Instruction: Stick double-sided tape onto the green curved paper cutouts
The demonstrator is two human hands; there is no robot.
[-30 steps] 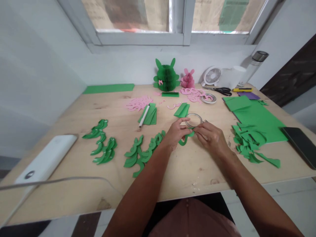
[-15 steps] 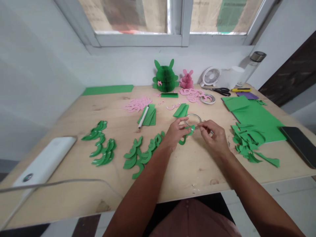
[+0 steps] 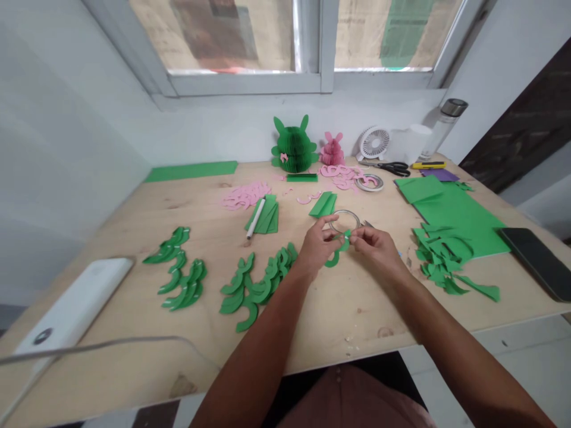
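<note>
Between my hands is a curved green paper piece (image 3: 332, 260) with a small white strip near its upper end. My left hand (image 3: 319, 242) pinches this piece, and a thin roll of tape (image 3: 357, 217) rests against its fingers. My right hand (image 3: 373, 245) has its fingertips closed at the piece's upper end, by the white strip. A pointed metal tool sticks out beyond the right hand's fingers. Curved green pieces (image 3: 241, 291) lie in overlapping rows left of my left forearm, and more of them (image 3: 191, 285) lie farther left.
Green scraps (image 3: 446, 252), green sheets (image 3: 468, 214) and a phone (image 3: 537, 261) are at the right. Behind stand green (image 3: 294, 148) and pink (image 3: 332, 150) paper figures, a fan (image 3: 375, 143) and scissors (image 3: 392, 168). A white device (image 3: 75, 309) with a cable lies at the left.
My right hand's fingertips have come in to the green piece's upper end, close to my left fingers. The metal tool now shows beyond the right hand. The whole view has shifted slightly.
</note>
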